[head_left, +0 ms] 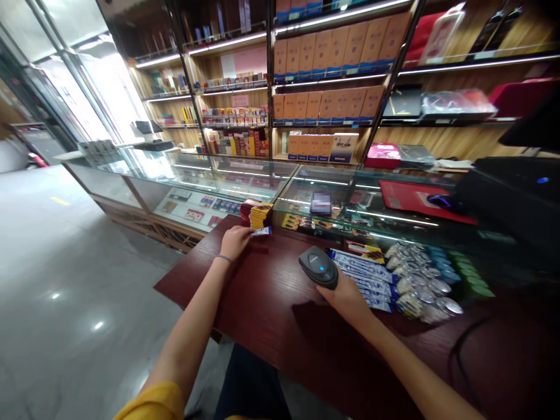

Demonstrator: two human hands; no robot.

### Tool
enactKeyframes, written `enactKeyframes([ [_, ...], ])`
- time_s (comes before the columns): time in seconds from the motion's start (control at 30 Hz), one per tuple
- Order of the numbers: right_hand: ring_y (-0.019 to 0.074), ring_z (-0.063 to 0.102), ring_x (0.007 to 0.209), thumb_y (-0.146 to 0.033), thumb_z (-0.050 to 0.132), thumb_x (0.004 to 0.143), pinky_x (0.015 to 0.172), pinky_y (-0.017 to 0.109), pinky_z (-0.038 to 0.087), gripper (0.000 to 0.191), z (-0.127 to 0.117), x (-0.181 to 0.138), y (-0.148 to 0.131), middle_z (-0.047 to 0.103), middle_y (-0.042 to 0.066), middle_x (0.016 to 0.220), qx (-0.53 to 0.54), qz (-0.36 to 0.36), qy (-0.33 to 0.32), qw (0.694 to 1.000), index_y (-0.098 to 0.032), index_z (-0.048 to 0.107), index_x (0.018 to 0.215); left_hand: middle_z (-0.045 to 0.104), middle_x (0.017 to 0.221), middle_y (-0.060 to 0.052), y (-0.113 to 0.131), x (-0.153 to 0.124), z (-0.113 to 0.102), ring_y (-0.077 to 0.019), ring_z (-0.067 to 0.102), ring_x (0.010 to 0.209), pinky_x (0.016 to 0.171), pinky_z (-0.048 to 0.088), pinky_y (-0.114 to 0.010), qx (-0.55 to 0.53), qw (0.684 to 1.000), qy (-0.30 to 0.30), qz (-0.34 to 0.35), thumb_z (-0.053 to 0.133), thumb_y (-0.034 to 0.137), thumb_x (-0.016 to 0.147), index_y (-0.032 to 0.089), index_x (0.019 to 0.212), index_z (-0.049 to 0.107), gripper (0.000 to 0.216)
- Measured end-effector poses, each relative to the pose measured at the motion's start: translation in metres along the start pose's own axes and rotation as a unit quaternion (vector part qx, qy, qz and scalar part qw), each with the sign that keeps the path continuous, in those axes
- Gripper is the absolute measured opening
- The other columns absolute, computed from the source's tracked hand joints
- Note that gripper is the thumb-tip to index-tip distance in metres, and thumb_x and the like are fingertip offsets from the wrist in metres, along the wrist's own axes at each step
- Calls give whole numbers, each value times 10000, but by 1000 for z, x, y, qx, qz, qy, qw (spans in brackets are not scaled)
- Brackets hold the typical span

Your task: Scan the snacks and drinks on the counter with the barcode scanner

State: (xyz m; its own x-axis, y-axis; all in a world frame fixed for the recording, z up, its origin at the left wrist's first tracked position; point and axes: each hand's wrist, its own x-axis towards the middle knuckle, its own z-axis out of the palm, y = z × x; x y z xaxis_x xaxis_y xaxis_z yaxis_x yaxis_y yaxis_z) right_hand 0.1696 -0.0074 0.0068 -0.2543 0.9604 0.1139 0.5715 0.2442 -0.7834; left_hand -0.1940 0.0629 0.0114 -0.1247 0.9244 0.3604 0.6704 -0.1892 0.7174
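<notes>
My left hand [236,241] pinches a small blue-and-white packet [263,231] over the far left part of the dark red table. Just behind it stands a stack of red and yellow packets [256,214]. In my right hand [347,296] is a black barcode scanner [318,265] with a lit blue light, its head tilted up and left. Several long blue-and-white packets [367,277] lie in a row to the right of the scanner, partly hidden by my hand. A red and yellow packet [364,249] rests beyond them.
Round silver-lidded containers [422,280] and green-topped ones [470,271] crowd the table's right side. A black cable [457,353] curls near them. Behind the table [262,297] runs a glass display counter [245,181], with a mouse [444,202] on a red mat and a dark device [516,192].
</notes>
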Motion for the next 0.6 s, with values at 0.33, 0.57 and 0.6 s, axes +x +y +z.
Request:
enactKeyframes([
  [0.33, 342, 744, 1019, -352, 613, 821, 870, 420, 547, 446, 8, -1, 7, 788, 106, 1029, -25, -43, 0, 999, -224, 599, 1248, 753, 1054, -78, -41, 4, 3, -263, 629, 1080, 1118, 404, -369, 14, 998, -36, 48, 734, 202, 831, 326, 906, 811, 165],
  [0.57, 352, 738, 1041, -338, 610, 815, 885, 449, 553, 517, 14, -2, 11, 780, 112, 1092, -33, -72, 4, 997, -232, 583, 1321, 687, 1117, -95, -55, 2, 10, -274, 592, 1169, 1157, 376, -381, -16, 999, -39, -5, 712, 182, 840, 309, 1010, 812, 235],
  [0.6, 350, 739, 1041, -335, 613, 809, 883, 446, 554, 522, 14, -2, 11, 780, 110, 1093, -30, -70, 8, 997, -235, 585, 1320, 687, 1127, -97, -56, 1, 10, -274, 595, 1176, 1156, 378, -370, -30, 999, -41, -15, 725, 202, 838, 307, 1026, 808, 231],
])
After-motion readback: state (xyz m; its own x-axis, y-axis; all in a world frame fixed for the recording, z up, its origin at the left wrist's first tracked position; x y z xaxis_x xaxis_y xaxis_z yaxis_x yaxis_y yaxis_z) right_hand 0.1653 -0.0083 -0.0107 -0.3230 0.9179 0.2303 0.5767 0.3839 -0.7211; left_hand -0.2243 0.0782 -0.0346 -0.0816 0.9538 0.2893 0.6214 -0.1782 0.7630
